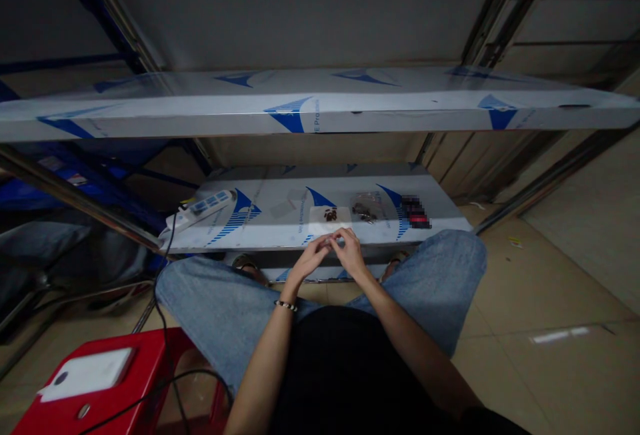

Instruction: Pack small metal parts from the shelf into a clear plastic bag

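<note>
My left hand point(310, 260) and my right hand point(349, 253) meet in front of my knees, their fingertips close together just off the front edge of a low steel shelf point(250, 235) covered in blue-printed film. Anything small between the fingers is too tiny to tell. Just beyond them, a white paper square point(323, 220) holds a small heap of dark red pieces point(330, 215). To its right lies a clear bag of small metal parts point(366, 211). Further right is a blurred-out dark and red object point(416, 212).
A white power strip point(203, 210) lies at the shelf's left end, with a black cable point(163, 288) hanging down. An upper steel shelf point(320, 111) spans overhead. A red stool point(110, 381) with a white pad stands at lower left, on a tiled floor point(540, 301).
</note>
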### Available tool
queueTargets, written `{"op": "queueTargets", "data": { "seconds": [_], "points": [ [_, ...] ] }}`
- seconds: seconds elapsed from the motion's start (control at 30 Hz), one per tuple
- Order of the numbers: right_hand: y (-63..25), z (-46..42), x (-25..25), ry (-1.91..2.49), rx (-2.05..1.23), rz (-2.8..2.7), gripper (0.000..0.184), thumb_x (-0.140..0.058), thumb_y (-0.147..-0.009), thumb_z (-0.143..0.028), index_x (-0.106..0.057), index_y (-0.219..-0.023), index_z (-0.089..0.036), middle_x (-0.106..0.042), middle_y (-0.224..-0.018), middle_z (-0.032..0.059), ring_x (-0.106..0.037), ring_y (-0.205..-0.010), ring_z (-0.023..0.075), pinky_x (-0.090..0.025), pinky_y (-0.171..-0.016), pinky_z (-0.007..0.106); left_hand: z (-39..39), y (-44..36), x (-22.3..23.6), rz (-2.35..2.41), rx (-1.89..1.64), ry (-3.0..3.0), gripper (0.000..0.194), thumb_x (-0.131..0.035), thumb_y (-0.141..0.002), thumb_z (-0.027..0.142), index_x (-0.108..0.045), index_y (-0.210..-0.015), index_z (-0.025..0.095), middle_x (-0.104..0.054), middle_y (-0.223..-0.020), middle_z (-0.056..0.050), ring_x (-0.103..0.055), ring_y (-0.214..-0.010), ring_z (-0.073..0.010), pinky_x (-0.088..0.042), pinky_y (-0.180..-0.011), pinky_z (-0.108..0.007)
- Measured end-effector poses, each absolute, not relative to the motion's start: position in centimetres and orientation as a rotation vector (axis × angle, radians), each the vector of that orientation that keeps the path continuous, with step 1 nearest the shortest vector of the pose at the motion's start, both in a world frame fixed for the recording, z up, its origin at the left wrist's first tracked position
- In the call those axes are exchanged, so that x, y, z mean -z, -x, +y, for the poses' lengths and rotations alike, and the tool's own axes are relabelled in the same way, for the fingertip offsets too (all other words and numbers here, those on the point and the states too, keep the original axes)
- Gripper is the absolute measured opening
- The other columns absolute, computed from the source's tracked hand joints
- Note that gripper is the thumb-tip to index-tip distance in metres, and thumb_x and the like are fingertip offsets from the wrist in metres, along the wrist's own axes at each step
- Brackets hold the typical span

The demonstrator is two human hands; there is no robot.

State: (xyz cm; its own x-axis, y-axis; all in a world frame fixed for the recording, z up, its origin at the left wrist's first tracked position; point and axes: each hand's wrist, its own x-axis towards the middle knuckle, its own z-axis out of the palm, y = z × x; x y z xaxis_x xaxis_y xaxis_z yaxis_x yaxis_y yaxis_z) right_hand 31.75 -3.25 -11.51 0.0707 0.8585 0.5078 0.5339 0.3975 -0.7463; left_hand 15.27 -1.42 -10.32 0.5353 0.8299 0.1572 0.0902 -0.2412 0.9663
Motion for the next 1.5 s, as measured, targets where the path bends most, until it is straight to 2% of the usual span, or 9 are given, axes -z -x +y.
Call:
{"op": "queueTargets", "data": {
  "seconds": [0.13, 0.23, 0.47, 0.73, 0.9, 1.03, 1.13, 1.33, 1.5],
  "points": [
    [-32.5, -4.2, 12.1, 1.210, -0.490, -1.749, 0.010, -0.061, -0.088, -0.015, -0.062, -0.081, -0.021, -0.064, -0.083, 0.0029, -0.060, -0.084, 0.0205, -0.046, -0.080, 0.030, -1.8, -14.9, 12.1, 0.817, -0.743, -1.852, 0.042, -0.056, -0.080, 0.012, -0.068, -0.121, 0.013, -0.071, -0.122, -0.011, -0.064, -0.111, -0.0230, -0.045, -0.106, -0.037],
    [-32.5, -4.3, 12.3, 1.164, -0.506, -1.835, 0.011, -0.061, -0.088, -0.012, -0.066, -0.083, -0.020, -0.067, -0.084, 0.0042, -0.062, -0.086, 0.0209, -0.047, -0.080, 0.031, -1.6, -14.9, 13.4, 0.893, -0.718, -1.925, 0.030, -0.054, -0.083, 0.014, -0.071, -0.108, 0.012, -0.075, -0.105, -0.009, -0.066, -0.097, -0.0219, -0.049, -0.097, -0.036],
    [-32.3, -4.0, 12.2, 1.101, -0.587, -1.905, 0.020, -0.064, -0.088, -0.011, -0.078, -0.098, -0.021, -0.077, -0.095, 0.0066, -0.069, -0.089, 0.0222, -0.052, -0.088, 0.038, -1.5, -15.3, 13.6, 0.936, -0.748, -1.934, 0.019, -0.061, -0.080, 0.018, -0.071, -0.095, 0.012, -0.073, -0.092, -0.006, -0.064, -0.086, -0.0196, -0.050, -0.085, -0.031],
    [-31.5, -4.9, 10.3, 0.909, -0.704, -1.936, 0.036, -0.056, -0.083, -0.004, -0.077, -0.108, -0.022, -0.075, -0.113, 0.0068, -0.067, -0.111, 0.0207, -0.050, -0.103, 0.039, -1.4, -14.0, 11.9, 1.150, -0.721, -2.058, 0.029, -0.054, -0.077, 0.008, -0.069, -0.100, 0.017, -0.072, -0.099, -0.008, -0.065, -0.094, -0.0222, -0.048, -0.088, -0.032],
    [-31.3, -4.9, 11.1, 0.987, -0.720, -2.071, 0.043, -0.048, -0.074, 0.004, -0.076, -0.096, -0.019, -0.076, -0.105, 0.0068, -0.068, -0.103, 0.0210, -0.051, -0.096, 0.035, -2.3, -14.4, 11.5, 1.259, -0.540, -2.311, 0.015, -0.056, -0.082, 0.013, -0.065, -0.092, 0.018, -0.068, -0.091, -0.010, -0.062, -0.098, -0.0268, -0.046, -0.088, -0.035],
    [-31.5, -5.8, 12.6, 1.127, -0.780, -2.177, 0.032, -0.048, -0.070, 0.004, -0.070, -0.076, -0.019, -0.076, -0.087, 0.0058, -0.068, -0.084, 0.0213, -0.052, -0.081, 0.030, -3.3, -15.7, 11.9, 1.147, -0.463, -2.406, 0.020, -0.054, -0.080, 0.009, -0.064, -0.095, 0.018, -0.066, -0.095, -0.012, -0.060, -0.099, -0.0273, -0.045, -0.090, -0.035],
    [-31.7, -6.6, 13.3, 1.196, -0.799, -2.179, 0.029, -0.049, -0.069, 0.003, -0.067, -0.075, -0.019, -0.075, -0.084, 0.0049, -0.067, -0.080, 0.0206, -0.051, -0.075, 0.027, -3.6, -16.2, 12.1, 1.046, -0.430, -2.429, 0.023, -0.054, -0.080, 0.009, -0.066, -0.097, 0.018, -0.067, -0.098, -0.012, -0.060, -0.100, -0.0275, -0.045, -0.092, -0.035],
    [-31.8, -6.2, 12.1, 1.173, -0.793, -2.157, 0.030, -0.047, -0.071, 0.002, -0.067, -0.080, -0.018, -0.073, -0.087, 0.0057, -0.065, -0.083, 0.0208, -0.050, -0.080, 0.028, -3.0, -15.7, 11.4, 0.943, -0.557, -2.349, 0.039, -0.053, -0.077, 0.007, -0.068, -0.111, 0.019, -0.070, -0.108, -0.011, -0.062, -0.106, -0.0271, -0.044, -0.096, -0.036],
    [-31.5, -5.7, 10.5, 1.046, -0.833, -2.094, 0.040, -0.043, -0.070, 0.003, -0.073, -0.086, -0.017, -0.075, -0.092, 0.0054, -0.067, -0.086, 0.0200, -0.050, -0.086, 0.030, -2.7, -15.2, 10.8, 0.904, -0.635, -2.194, 0.032, -0.052, -0.080, 0.010, -0.066, -0.107, 0.018, -0.071, -0.104, -0.009, -0.064, -0.099, -0.0246, -0.047, -0.088, -0.032]
  ]
}}
